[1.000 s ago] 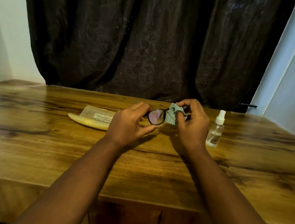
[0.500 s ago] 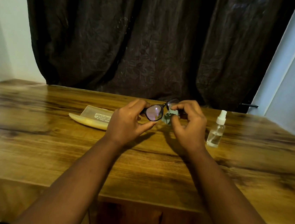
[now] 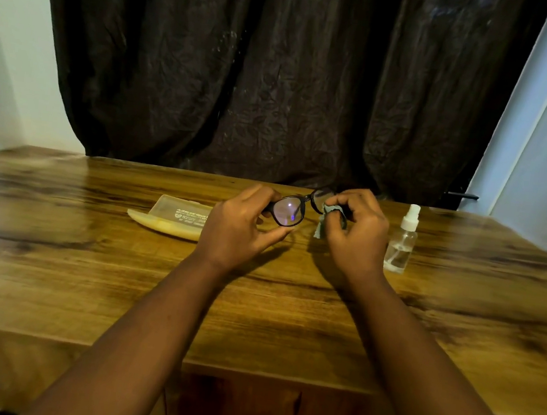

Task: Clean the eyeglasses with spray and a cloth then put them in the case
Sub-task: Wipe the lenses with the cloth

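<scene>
Black-framed glasses (image 3: 290, 209) are held up just above the desk (image 3: 56, 250), a little above the middle of the frame, between two hands. The step in hand looks like wiping the lens toward the right of the frame with the cloth (image 3: 327, 218). To do it well, I would keep the frame steady at its outer end, fold the cloth over both faces of the lens, and rub in small light circles. Pressure should stay on the glass, not on the bridge or the hinge, since twisting there could bend the frame.

The left hand (image 3: 239, 227) has its grip closed on the frame's left end, fingers curled over the top and thumb beneath. The right hand (image 3: 354, 233) pinches the grey-green cloth against the right lens, fingers bent close together; a tail of cloth hangs below them. How much of that lens is covered cannot be told.

The open case (image 3: 175, 216) lies on the desk left of centre, behind the left hand. The spray (image 3: 403, 239) stands upright just right of the right hand, apart from it.
</scene>
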